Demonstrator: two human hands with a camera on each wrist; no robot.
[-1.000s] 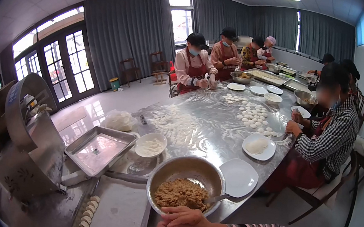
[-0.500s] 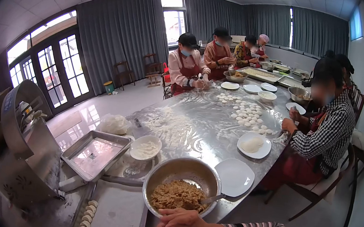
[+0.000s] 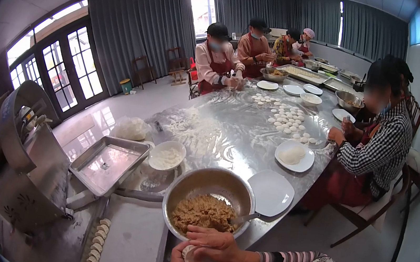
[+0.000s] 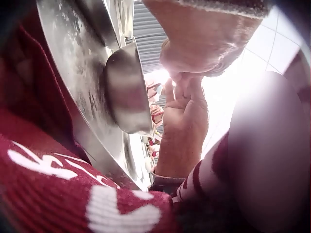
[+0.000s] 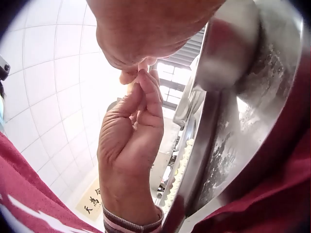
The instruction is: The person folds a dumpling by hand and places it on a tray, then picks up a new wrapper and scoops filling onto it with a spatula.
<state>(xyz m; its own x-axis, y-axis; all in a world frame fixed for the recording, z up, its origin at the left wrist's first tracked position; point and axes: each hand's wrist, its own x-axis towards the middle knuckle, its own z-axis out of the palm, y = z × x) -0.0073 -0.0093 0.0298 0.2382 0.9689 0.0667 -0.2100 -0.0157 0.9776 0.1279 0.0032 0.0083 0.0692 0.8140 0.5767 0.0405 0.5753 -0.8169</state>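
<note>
White dough piece [image 3: 187, 253], rounded edge showing, partly hidden, pinched between both hands [image 3: 215, 245]

We are in a communal food-making room, a large kitchen workroom rather than a home kitchen. We see it in the long steel table [image 3: 219, 98], dusted with flour [image 3: 190, 123], and the people [image 3: 216, 60] in red aprons and caps along its far left and right edges. Near our corner stand a big steel machine [image 3: 29, 176], a metal tray [image 3: 105, 162] and a wide bowl [image 3: 177, 185] of filling [image 3: 201, 215], beside a row of dumplings [image 3: 97, 243]. Grey curtains [image 3: 133, 31], glazed doors [image 3: 67, 64] and wooden chairs [image 3: 143, 72] give the room a hall-like look.
</note>
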